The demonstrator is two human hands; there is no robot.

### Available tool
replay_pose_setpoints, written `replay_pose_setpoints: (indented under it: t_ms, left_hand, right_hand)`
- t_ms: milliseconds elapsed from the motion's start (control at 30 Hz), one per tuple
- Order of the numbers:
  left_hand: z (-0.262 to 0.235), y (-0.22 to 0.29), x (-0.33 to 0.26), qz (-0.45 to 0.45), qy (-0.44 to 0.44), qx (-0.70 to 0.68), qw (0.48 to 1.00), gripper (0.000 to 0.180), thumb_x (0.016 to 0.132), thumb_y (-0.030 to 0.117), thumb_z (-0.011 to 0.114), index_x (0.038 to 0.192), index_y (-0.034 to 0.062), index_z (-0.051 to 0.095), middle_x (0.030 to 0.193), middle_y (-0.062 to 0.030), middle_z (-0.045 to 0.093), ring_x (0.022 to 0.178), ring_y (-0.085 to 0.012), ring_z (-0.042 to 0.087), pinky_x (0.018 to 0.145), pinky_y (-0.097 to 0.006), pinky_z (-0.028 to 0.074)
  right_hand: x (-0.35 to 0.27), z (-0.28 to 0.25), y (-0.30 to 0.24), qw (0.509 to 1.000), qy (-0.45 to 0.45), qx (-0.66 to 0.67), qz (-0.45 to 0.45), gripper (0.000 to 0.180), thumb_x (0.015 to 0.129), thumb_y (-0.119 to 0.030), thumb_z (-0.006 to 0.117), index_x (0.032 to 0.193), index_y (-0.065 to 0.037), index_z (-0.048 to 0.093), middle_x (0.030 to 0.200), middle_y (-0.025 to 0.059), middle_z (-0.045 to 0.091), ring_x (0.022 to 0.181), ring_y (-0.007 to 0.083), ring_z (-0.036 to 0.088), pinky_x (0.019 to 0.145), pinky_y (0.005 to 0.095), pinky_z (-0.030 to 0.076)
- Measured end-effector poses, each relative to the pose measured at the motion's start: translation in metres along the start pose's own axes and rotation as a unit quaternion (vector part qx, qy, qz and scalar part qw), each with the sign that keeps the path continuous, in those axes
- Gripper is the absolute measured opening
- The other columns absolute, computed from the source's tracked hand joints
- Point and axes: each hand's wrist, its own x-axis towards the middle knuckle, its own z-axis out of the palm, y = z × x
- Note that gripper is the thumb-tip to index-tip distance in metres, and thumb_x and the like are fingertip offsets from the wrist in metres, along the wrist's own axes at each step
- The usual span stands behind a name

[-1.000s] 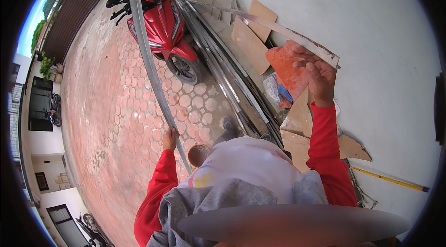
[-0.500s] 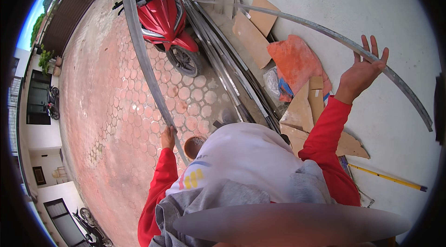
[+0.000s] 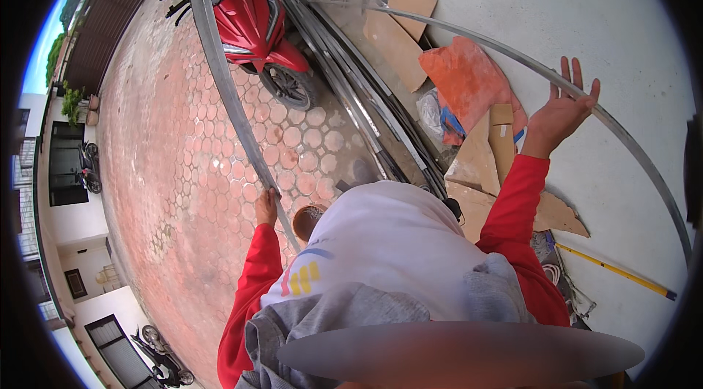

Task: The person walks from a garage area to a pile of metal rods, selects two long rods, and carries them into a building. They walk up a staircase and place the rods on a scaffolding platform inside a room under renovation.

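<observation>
While the person's left hand [image 3: 266, 206] has its fingers curled around one long grey metal strip [image 3: 233, 102], the right hand [image 3: 562, 114] is raised with its fingers spread, touching a second metal strip [image 3: 505, 49] that bows across it without being clenched. The first strip's near end lies close to a brown round tub [image 3: 300, 234], which stands on the paved yard [image 3: 183, 257] just beyond the left hand; the white shirt [image 3: 381, 250] covers part of the tub. Something pale lies inside it, too small to make out.

Near the yard's right edge, by the pale wall [image 3: 600, 16], are a pale coiled cord [image 3: 551, 272] and a yellow bar with a dark end [image 3: 611, 270]. Farther along that edge lie broken brown boards [image 3: 472, 161], then a crumpled clear plastic bag [image 3: 429, 112] with blue material beside it; what the bag holds cannot be told. Next to it is a dusty orange sheet [image 3: 465, 78]. Alongside, a bundle of metal lengths [image 3: 351, 81] runs away toward a red motor scooter [image 3: 253, 27], whose front wheel is on the paving.

At the yard's far left edge, brown plant pots [image 3: 93, 112] stand with a leafy green plant [image 3: 72, 103], near a brown gate [image 3: 110, 27].
</observation>
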Motion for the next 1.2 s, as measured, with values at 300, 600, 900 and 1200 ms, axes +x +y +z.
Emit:
replay_pose_setpoints:
  t_ms: [300,600,900,1200]
  left_hand:
    - [0.000,0.013,0.011,0.021,-0.014,0.063,0.998,0.037,0.105,0.031,0.045,0.094,0.0001,0.063,0.079,-0.0134,0.070,0.074,-0.0258,0.069,0.069,-0.037,0.052]
    - [-0.004,0.042,0.008,0.007,-0.036,0.035,0.999,0.035,0.104,0.029,0.045,0.095,0.0000,0.063,0.079,-0.0146,0.070,0.071,-0.0284,0.068,0.066,-0.039,0.051]
    - [0.004,0.036,0.012,0.012,-0.030,0.028,0.999,0.036,0.104,0.030,0.045,0.095,-0.0002,0.063,0.078,-0.0158,0.069,0.072,-0.0305,0.068,0.067,-0.041,0.051]
    - [0.011,0.030,0.012,0.013,-0.041,0.023,0.999,0.038,0.103,0.031,0.046,0.091,-0.0012,0.063,0.080,-0.0206,0.069,0.076,-0.0377,0.068,0.068,-0.044,0.051]
  right_hand:
    - [0.032,-0.047,-0.004,0.992,0.088,0.046,-0.079,0.075,0.091,-0.073,0.040,0.131,-0.009,0.032,0.120,0.0238,0.058,0.107,0.0397,0.066,0.090,0.0525,0.058]
    - [-0.026,-0.036,0.040,0.972,0.118,0.134,0.155,0.047,0.103,-0.047,0.042,0.123,-0.005,0.035,0.112,0.0252,0.060,0.112,0.0400,0.063,0.095,0.0544,0.055]
    - [-0.019,-0.053,0.048,0.988,0.144,0.014,0.063,0.063,0.100,-0.061,0.037,0.123,-0.003,0.035,0.123,0.0225,0.052,0.117,0.0325,0.059,0.096,0.0510,0.055]
    - [0.043,-0.054,-0.013,0.995,0.067,0.047,-0.056,0.046,0.102,-0.042,0.044,0.123,-0.002,0.038,0.103,0.0214,0.064,0.094,0.0314,0.069,0.090,0.0442,0.058]
